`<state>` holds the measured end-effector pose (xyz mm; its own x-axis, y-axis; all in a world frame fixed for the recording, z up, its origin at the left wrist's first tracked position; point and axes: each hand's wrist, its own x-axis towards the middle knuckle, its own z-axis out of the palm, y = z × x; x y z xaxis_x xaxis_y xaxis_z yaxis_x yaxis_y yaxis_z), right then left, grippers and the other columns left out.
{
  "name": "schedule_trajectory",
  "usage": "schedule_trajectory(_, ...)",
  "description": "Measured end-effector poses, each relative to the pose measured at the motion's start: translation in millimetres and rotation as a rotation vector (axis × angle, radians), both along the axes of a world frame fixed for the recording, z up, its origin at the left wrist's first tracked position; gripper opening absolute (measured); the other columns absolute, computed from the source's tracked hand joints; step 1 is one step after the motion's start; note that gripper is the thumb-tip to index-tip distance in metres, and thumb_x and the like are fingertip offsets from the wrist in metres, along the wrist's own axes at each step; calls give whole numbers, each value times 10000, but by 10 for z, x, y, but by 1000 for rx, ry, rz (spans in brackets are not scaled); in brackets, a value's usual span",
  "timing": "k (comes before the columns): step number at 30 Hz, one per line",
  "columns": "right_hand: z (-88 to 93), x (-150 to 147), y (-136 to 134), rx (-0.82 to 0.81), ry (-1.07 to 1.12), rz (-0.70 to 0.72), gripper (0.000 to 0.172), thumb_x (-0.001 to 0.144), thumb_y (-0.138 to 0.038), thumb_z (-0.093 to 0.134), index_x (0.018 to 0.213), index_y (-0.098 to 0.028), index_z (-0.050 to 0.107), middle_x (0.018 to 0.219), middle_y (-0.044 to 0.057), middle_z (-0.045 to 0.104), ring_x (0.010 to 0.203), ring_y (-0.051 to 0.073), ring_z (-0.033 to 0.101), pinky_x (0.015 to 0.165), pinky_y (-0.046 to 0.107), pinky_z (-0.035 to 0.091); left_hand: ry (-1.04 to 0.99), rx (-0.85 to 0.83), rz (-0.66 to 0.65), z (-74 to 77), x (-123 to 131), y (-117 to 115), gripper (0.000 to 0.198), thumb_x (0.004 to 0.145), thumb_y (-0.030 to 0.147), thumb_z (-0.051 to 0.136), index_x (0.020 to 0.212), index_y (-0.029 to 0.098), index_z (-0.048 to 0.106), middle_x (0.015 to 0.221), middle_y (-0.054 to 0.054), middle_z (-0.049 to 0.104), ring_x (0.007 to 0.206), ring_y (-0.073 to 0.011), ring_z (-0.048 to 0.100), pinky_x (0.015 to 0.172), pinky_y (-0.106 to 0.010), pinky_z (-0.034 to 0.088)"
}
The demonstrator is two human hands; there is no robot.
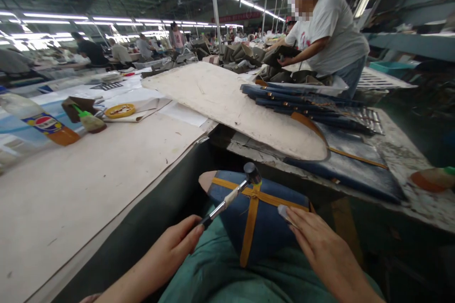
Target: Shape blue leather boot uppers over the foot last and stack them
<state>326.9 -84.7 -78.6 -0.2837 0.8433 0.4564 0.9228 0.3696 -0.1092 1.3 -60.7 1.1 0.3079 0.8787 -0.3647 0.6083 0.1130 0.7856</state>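
Note:
A blue fabric piece (266,222) with orange-yellow crossing straps lies over a rounded form on my lap. My left hand (174,246) is closed round the handle of a small hammer (234,191). The hammer's black head rests on the strap crossing at the top of the piece. My right hand (320,246) lies flat on the right side of the blue piece, fingers stretched out and pressing it down.
A wide worktable (88,184) runs along my left, with a soda bottle (39,123), a glue bottle (88,120) and a yellow tape roll (120,111). A stack of blue pieces (309,104) lies ahead. A person in a white shirt (327,33) works at the right.

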Motion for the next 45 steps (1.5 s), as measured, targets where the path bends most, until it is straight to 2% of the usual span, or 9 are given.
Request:
schedule_trajectory(3,6,-8,-11,8,18,-15,361,951,-270,326,1146,-147,604,1081,68,670,968,180,627,822,317,540,23,114,-18,40,27,-30,394,912,512,332,1099,222,522,765,3,612,713,-146,571,645,-210,451)
schedule_trajectory(6,8,-17,-15,24,23,-22,357,948,-264,334,1141,-138,606,1071,75,672,957,187,629,802,323,546,178,93,-100,37,73,-31,349,914,480,344,1082,241,536,901,-21,657,844,-184,619,748,-242,460)
schedule_trajectory(10,-3,-24,-31,29,17,-21,358,945,-258,332,1139,-144,610,1066,73,674,944,189,631,798,328,548,222,13,-138,0,165,-25,354,921,473,314,1012,231,556,906,-23,671,840,-185,635,734,-238,467)
schedule_trajectory(15,-41,-13,-94,-1,28,-43,358,946,-265,333,1172,-171,595,1101,67,662,973,188,621,831,337,537,138,99,-68,-31,116,-38,404,923,491,293,1171,230,476,978,-28,669,911,-183,623,804,-238,463)
schedule_trajectory(19,-28,-19,-118,-2,38,-47,356,942,-257,338,1161,-170,605,1093,71,665,961,197,627,822,352,544,221,23,-118,-75,62,-33,365,915,486,318,1052,236,546,940,-24,673,871,-194,636,768,-245,475)
schedule_trajectory(23,3,-41,-125,-39,65,-58,352,936,-248,348,1156,-172,612,1098,77,663,964,203,627,839,366,541,173,129,-32,-62,82,1,431,908,523,299,1162,237,498,825,-11,662,791,-188,633,743,-243,489)
schedule_trajectory(34,15,-60,-219,-73,145,-87,337,922,-194,376,1190,-188,580,1131,68,650,1025,184,611,877,333,524,211,227,6,-200,52,126,494,881,542,330,1235,242,499,945,-36,695,923,-219,643,812,-268,499)
schedule_trajectory(40,-19,172,-183,-158,457,-205,401,872,-325,479,1246,-186,527,1146,79,641,1045,192,606,883,316,510,328,134,-64,-272,26,123,447,866,533,354,1148,267,579,1105,-28,677,1004,-232,637,873,-302,493)
schedule_trajectory(45,22,451,-16,-419,867,-404,418,799,-497,501,994,-160,651,970,83,698,913,236,647,793,324,510,459,400,180,-75,-469,516,463,818,561,415,1141,260,554,1101,-35,671,1021,-294,613,881,-369,482)
